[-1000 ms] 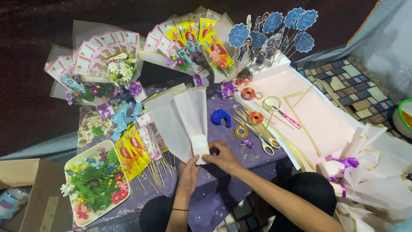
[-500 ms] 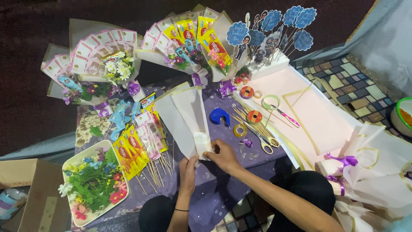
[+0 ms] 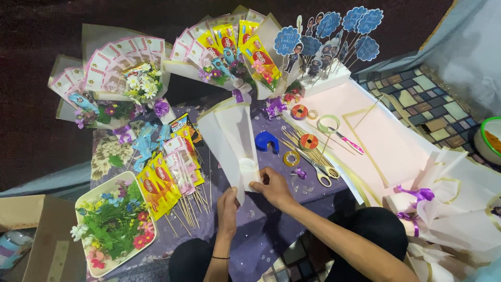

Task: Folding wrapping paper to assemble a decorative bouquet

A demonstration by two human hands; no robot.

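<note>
The person's left hand (image 3: 227, 204) grasps the lower left edge of a cream paper cone (image 3: 232, 141), fingers closed on the paper. The right hand (image 3: 275, 189) pinches the narrow bottom end of the same cone from the right side. The cone lies on the purple cloth (image 3: 261, 235) and becomes wider away from the person; a white roll of tape (image 3: 247, 166) sits on its narrow end, just above the hands.

Left of the cone, yellow and pink snack packets on thin wooden sticks (image 3: 167, 180) lie in a fan shape. Further left of them, a cream tray (image 3: 83, 201) holds artificial flowers, green leaves with red, pink and blue blossoms. A brown cardboard box (image 3: 36, 235) stands beside this tray.

Right of the cone are a blue tape dispenser (image 3: 266, 142), small rolls of ribbon, scissors (image 3: 324, 175) and a bunch of bare sticks. Beyond them is a large pink paper sheet (image 3: 386, 141) with gold edge. At the far right of the cone lie white wrapped bundles with purple ribbon (image 3: 417, 194).

Behind the cone, at the far edge, stand bouquets: one of pink banknotes around white flowers (image 3: 120, 65), and one of yellow snack packets (image 3: 235, 44) in cream paper. To the right of these, round blue signs on sticks (image 3: 339, 23) stand in a white block.
</note>
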